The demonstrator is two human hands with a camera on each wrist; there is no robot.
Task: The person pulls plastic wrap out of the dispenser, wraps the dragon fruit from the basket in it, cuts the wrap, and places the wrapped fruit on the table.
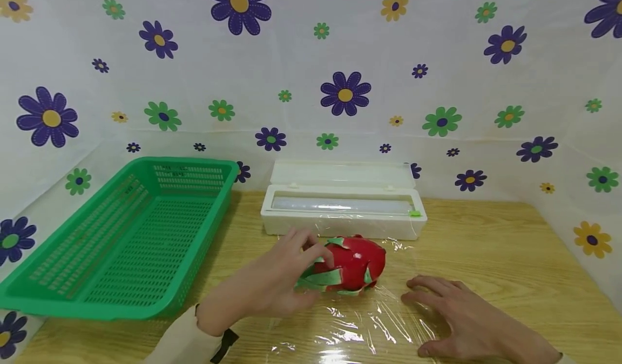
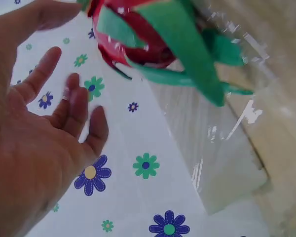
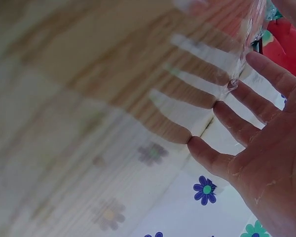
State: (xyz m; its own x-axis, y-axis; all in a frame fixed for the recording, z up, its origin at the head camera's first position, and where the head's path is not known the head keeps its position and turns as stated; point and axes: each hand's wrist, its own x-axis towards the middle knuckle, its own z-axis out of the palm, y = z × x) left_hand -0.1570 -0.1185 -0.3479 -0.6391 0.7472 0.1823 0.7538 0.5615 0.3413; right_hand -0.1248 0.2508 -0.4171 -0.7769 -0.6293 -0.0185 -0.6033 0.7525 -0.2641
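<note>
A red dragon fruit (image 1: 357,261) with green scales lies on a sheet of clear plastic wrap (image 1: 345,326) spread over the table. My left hand (image 1: 279,275) is at the fruit's left end, its fingers loosely bent and spread. The left wrist view shows the thumb (image 2: 59,14) close beside the fruit (image 2: 138,37); whether it touches cannot be told. My right hand (image 1: 461,321) rests at the wrap's right edge. In the right wrist view its straight fingertips (image 3: 200,145) touch the tabletop, with a crinkled fold of wrap (image 3: 251,34) by them.
Behind the fruit stands a white wrap dispenser box (image 1: 340,226), lid (image 1: 342,175) raised, with a film roll (image 1: 340,204) inside and a light green slider (image 1: 415,213) on its edge. A green plastic basket (image 1: 146,245) is at the left. A flowered sheet (image 1: 291,56) surrounds the wooden table (image 1: 486,245).
</note>
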